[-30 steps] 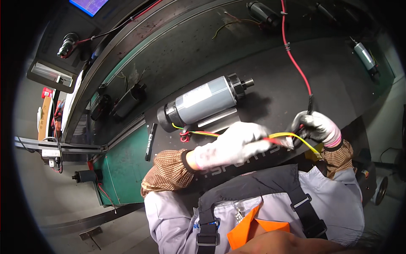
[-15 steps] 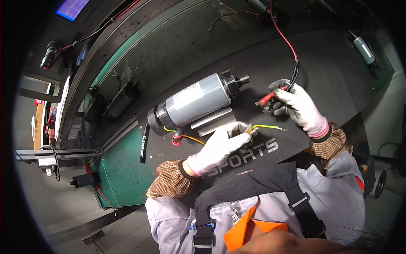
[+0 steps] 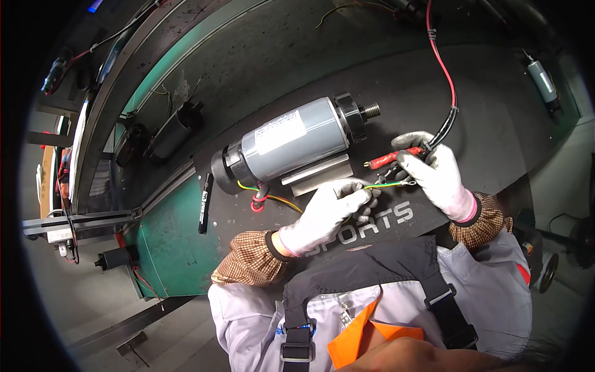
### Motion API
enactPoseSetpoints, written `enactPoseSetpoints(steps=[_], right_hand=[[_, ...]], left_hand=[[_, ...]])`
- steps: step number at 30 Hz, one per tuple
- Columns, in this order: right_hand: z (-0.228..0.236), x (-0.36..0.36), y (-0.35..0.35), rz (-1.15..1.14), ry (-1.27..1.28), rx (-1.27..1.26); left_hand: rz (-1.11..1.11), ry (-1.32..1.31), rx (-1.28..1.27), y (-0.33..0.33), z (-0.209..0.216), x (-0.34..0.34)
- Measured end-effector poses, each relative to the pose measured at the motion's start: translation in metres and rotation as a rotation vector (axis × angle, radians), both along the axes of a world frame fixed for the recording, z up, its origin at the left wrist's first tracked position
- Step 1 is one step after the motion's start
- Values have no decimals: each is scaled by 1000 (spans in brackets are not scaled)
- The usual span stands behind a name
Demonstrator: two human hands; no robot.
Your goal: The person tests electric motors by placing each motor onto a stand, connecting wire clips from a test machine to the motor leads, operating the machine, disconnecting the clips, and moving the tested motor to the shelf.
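Note:
A grey cylindrical electric motor [image 3: 294, 139] with black end caps and a threaded shaft lies on the dark mat, just beyond my hands. My gloved left hand [image 3: 331, 214] pinches the motor's yellow-green wire [image 3: 387, 185], whose terminal end sticks out toward the right. In my gloved right hand [image 3: 434, 177] is a pair of test clips, one a red clip [image 3: 393, 159] and the other a dark clip, on a red and black cable [image 3: 447, 77]. The clips' tips are close above the wire's end; whether they touch it I cannot tell.
A black marker [image 3: 205, 203] lies left of the motor. Other motors stand around: a dark motor [image 3: 175, 131] at the back left, a small motor [image 3: 542, 82] at the far right and one [image 3: 116, 258] at the left edge. A metal frame rail [image 3: 87, 218] borders the left side.
My right hand has come down and closer to my left hand, bringing the clips near the wire's end. My left hand keeps its pinch on the wire. The view has shifted slightly.

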State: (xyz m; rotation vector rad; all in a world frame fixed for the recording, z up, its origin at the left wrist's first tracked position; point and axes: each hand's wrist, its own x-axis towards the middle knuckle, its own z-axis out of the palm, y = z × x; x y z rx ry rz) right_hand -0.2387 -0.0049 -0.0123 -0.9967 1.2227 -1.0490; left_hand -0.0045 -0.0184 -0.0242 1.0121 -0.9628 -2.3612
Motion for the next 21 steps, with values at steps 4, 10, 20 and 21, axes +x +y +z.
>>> enactPoseSetpoints(steps=[4,10,20,21], right_hand=[[-6,8,8,-13,35,-165],[-9,7,10,27,156,-266],[-15,5,3,219,597,-900],[-19,8,2,163,422,-837]], left_hand=[[5,-59,-126,0,-4,1],[-7,-71,-144,-1,-6,3],[-70,-216,-242,9,-20,5],[-74,-214,-242,7,-17,6]])
